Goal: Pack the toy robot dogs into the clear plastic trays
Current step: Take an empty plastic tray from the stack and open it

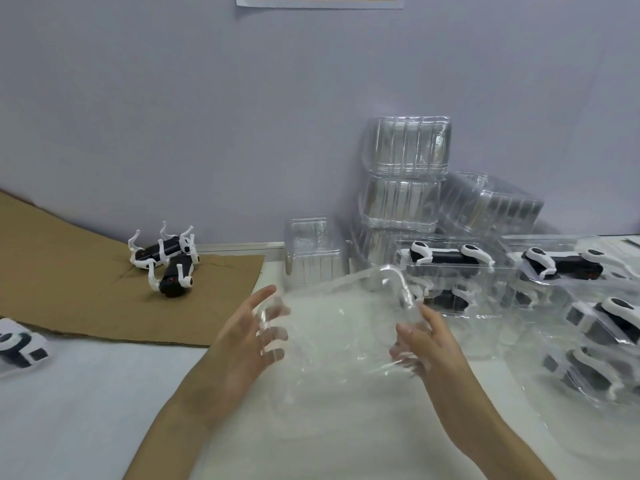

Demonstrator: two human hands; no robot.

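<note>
An empty clear plastic tray (339, 327) hangs tilted above the white table between both hands. My left hand (249, 334) holds its left side with fingers behind the plastic. My right hand (422, 344) grips its right edge. Two loose black-and-white toy robot dogs (169, 261) lie legs-up on the brown cardboard (86, 292) at the left. At the right, several packed trays (450, 271) show dogs inside. Another dog part (20, 344) peeks in at the left edge.
Stacks of empty clear trays (405, 174) lean against the grey wall at the back. A smaller empty tray (313, 251) stands beside them. More packed trays (595, 341) crowd the right side. The white table (86, 410) lies below.
</note>
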